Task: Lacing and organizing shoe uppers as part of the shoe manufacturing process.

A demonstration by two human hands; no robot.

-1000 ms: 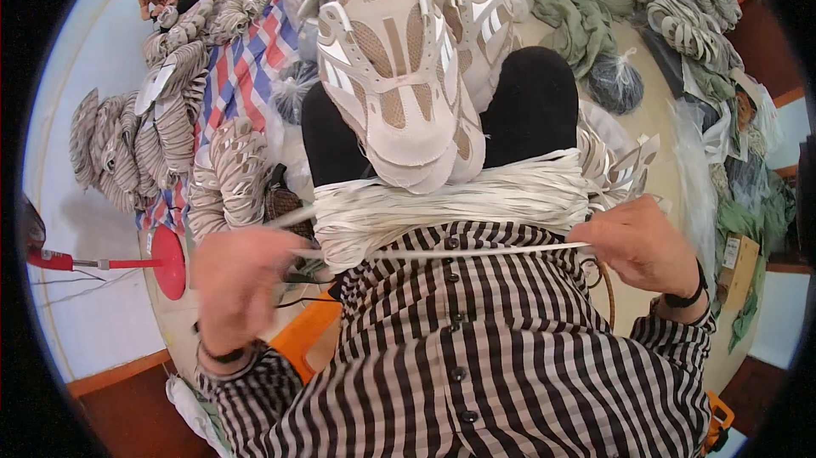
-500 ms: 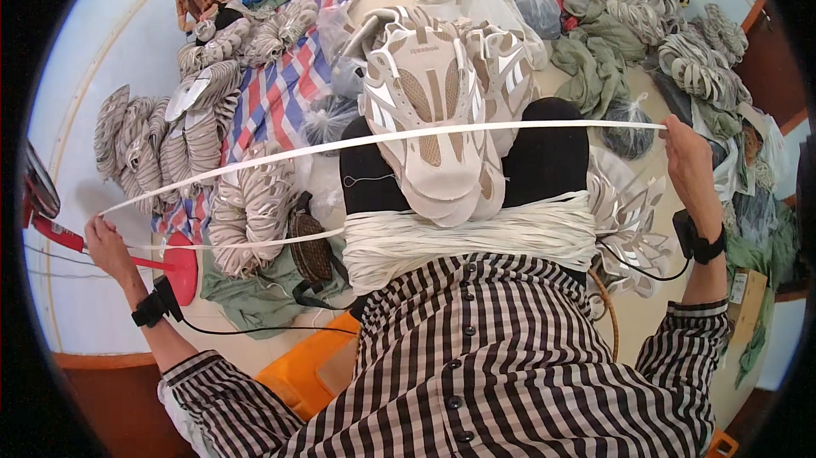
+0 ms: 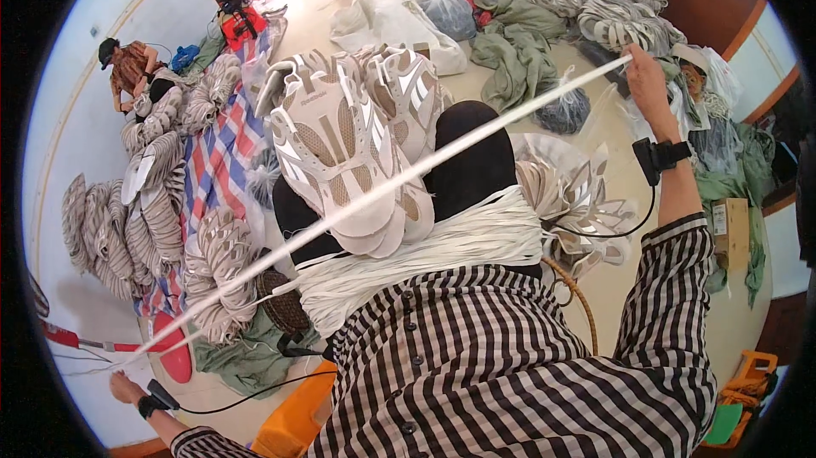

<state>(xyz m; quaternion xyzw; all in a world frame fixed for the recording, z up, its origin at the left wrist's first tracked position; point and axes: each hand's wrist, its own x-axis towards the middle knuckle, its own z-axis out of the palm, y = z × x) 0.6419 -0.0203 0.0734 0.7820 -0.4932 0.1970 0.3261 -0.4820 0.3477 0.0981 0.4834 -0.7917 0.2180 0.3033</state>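
A white shoelace (image 3: 382, 189) is pulled straight and slanting across in front of my body. At the upper right, my right hand (image 3: 649, 94) is closed on one end of it. Low on the left, my left hand (image 3: 127, 388) is closed at the other end, where the lace fades against the pale wall. A second strand runs from near that hand to a thick bundle of white laces (image 3: 425, 245) lying over my lap. Beige and white shoe uppers (image 3: 331, 148), nested in a stack, rest on my black-clad thighs, behind the lace.
Bundled shoe uppers (image 3: 225, 271) stand on the left, beside a striped sheet (image 3: 217, 165). More uppers (image 3: 586, 195) lie right of my lap. Green cloth (image 3: 514, 63), a cardboard box (image 3: 731, 233) and an orange stool (image 3: 293, 420) are around me. Another person (image 3: 132, 71) sits far left.
My right hand has risen and my left hand has dropped, so the lace has gone from nearly level to a steep slant. The view has turned, and the shoe uppers appear farther left.
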